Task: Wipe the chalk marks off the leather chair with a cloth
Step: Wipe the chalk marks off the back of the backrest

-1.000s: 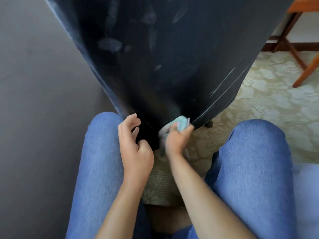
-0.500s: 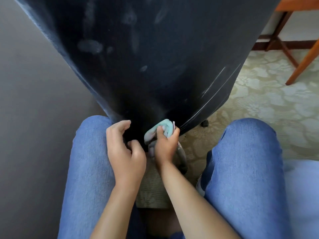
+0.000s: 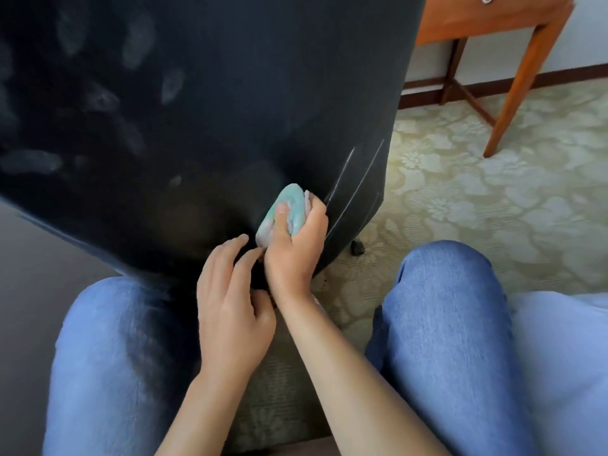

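From the head camera, the right hand (image 3: 292, 245) has its fingers curled tight around a balled-up green cloth (image 3: 285, 210), pressing it on the black leather chair back (image 3: 246, 93). Thin white chalk lines (image 3: 348, 189) sit just right of the cloth. Best to rub firmly right, along those lines. The left hand (image 3: 230, 304) rests loose, holding nothing.

A home room: floral carpet (image 3: 460, 179), wooden table (image 3: 513, 44), baseboard (image 3: 559, 75) along the wall.
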Available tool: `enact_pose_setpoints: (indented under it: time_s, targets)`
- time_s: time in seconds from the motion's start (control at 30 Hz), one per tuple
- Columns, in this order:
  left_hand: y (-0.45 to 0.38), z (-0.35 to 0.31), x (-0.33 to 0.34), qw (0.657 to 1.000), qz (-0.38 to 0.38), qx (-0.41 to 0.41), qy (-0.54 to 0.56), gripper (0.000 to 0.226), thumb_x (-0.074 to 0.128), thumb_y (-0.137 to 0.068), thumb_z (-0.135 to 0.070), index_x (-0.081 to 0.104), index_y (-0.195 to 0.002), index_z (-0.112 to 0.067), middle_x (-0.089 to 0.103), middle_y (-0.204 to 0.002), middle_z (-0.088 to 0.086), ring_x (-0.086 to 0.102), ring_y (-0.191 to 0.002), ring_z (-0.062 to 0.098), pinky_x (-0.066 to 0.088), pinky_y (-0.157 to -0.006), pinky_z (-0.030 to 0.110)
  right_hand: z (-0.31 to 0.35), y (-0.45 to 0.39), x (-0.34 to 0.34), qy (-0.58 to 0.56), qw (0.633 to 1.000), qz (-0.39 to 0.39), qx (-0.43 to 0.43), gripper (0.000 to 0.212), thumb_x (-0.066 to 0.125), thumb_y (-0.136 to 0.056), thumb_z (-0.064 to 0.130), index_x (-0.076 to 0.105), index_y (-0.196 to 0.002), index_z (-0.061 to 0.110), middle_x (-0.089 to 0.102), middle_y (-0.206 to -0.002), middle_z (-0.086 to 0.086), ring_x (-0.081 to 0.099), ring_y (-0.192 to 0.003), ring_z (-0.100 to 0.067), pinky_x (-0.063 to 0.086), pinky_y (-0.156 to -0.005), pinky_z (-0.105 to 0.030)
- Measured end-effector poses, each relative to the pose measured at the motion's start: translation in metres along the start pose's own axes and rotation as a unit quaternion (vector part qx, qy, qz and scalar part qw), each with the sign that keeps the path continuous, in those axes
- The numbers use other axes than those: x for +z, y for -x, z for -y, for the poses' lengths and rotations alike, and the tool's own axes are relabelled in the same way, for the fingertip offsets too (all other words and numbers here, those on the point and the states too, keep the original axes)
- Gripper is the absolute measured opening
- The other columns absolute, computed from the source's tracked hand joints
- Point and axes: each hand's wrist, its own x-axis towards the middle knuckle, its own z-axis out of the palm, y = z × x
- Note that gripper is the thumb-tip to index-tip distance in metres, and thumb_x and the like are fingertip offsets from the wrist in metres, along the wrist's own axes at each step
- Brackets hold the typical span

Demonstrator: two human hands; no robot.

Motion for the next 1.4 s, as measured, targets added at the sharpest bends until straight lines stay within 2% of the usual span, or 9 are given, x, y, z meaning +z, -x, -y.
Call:
enact_pose_setpoints:
  time_s: [0.13,0.33,0.57,0.7,0.8,0.97,1.03,1.2,1.4]
  targets:
    - [-0.013,0.003,0.001,0.993,0.027,0.092,-0.072,0.061,0.055,-0.081,0.006,0.059,-0.141,-0.001,0.042,-0.162,0.012,0.036,-0.151,0.030,0.025,-0.125,0.039,0.004,-0.077,-0.017,-0.018,0.997,-0.059,0.041,0.035,0.063,-0.098,0.017,0.056,-0.132,0.022,0.052,-0.119,0.009,0.054,-0.103,0.009,0.037,-0.084,0.000]
    - [-0.014,0.009,0.010,0.974,0.046,0.155,-0.160,0.068,0.047,-0.080,-0.001,0.053,-0.148,0.000,0.028,-0.170,0.009,0.038,-0.151,0.030,0.043,-0.115,0.049,0.005,-0.170,-0.047,0.058,0.997,-0.003,0.054,0.032,0.059,-0.101,0.019,0.053,-0.131,0.030,0.060,-0.124,0.005,0.060,-0.112,-0.010,0.055,-0.100,-0.035]
    - [-0.015,0.008,0.019,0.971,0.021,0.137,-0.193,0.069,0.049,-0.080,-0.005,0.053,-0.148,0.000,0.028,-0.171,0.007,0.043,-0.148,0.030,0.039,-0.114,0.046,-0.060,-0.061,-0.051,0.078,0.992,0.093,0.033,0.041,0.065,-0.095,0.009,0.052,-0.111,0.044,0.054,-0.118,0.022,0.055,-0.110,0.005,0.038,-0.091,-0.004]
    - [-0.011,0.013,0.017,0.970,-0.011,0.110,-0.215,0.068,0.048,-0.083,-0.009,0.050,-0.151,-0.001,0.030,-0.170,0.007,0.045,-0.146,0.031,0.036,-0.116,0.046,-0.043,-0.118,-0.047,0.038,0.998,0.029,0.040,0.053,0.064,-0.093,0.002,0.057,-0.128,0.042,0.054,-0.129,0.019,0.055,-0.123,-0.006,0.047,-0.110,-0.035]
    - [-0.010,0.016,0.017,0.967,-0.019,0.096,-0.237,0.069,0.048,-0.085,-0.011,0.047,-0.154,-0.004,0.030,-0.170,0.008,0.042,-0.147,0.030,0.032,-0.119,0.046,-0.019,-0.174,-0.047,0.022,0.999,-0.024,0.036,0.048,0.061,-0.096,0.003,0.052,-0.138,0.024,0.056,-0.133,0.012,0.057,-0.123,-0.012,0.052,-0.106,-0.040]
    - [-0.004,0.018,0.027,0.965,-0.045,0.068,-0.250,0.068,0.048,-0.086,-0.012,0.046,-0.153,0.000,0.033,-0.168,0.013,0.039,-0.148,0.033,0.027,-0.124,0.050,-0.023,-0.135,-0.040,0.033,0.998,-0.048,-0.015,0.048,0.059,-0.097,0.005,0.048,-0.142,0.014,0.050,-0.131,0.014,0.051,-0.125,0.004,0.042,-0.109,-0.020]
    - [-0.003,0.020,0.030,0.966,-0.059,0.047,-0.249,0.067,0.048,-0.086,-0.013,0.046,-0.151,0.003,0.033,-0.166,0.016,0.035,-0.149,0.035,0.020,-0.127,0.051,-0.049,-0.077,-0.036,0.067,0.997,0.007,-0.022,0.049,0.061,-0.094,0.001,0.049,-0.141,0.008,0.047,-0.124,0.010,0.047,-0.116,0.016,0.035,-0.100,-0.005]
    - [-0.002,0.032,0.030,0.966,-0.073,0.011,-0.247,0.068,0.050,-0.084,-0.011,0.042,-0.148,0.010,0.027,-0.164,0.025,0.028,-0.149,0.045,0.015,-0.126,0.064,-0.070,-0.032,-0.046,0.122,0.982,0.144,-0.002,0.038,0.067,-0.091,0.002,0.056,-0.124,0.016,0.047,-0.119,0.010,0.050,-0.110,0.012,0.043,-0.089,-0.005]
    - [0.002,0.048,0.022,0.971,-0.026,-0.014,-0.236,0.076,0.050,-0.084,-0.013,0.031,-0.154,0.008,0.012,-0.170,0.022,0.013,-0.156,0.046,0.010,-0.120,0.075,-0.037,-0.179,-0.072,0.026,0.995,-0.098,-0.016,0.045,0.059,-0.088,0.015,0.051,-0.132,0.021,0.054,-0.132,0.004,0.057,-0.121,-0.010,0.048,-0.109,-0.036]
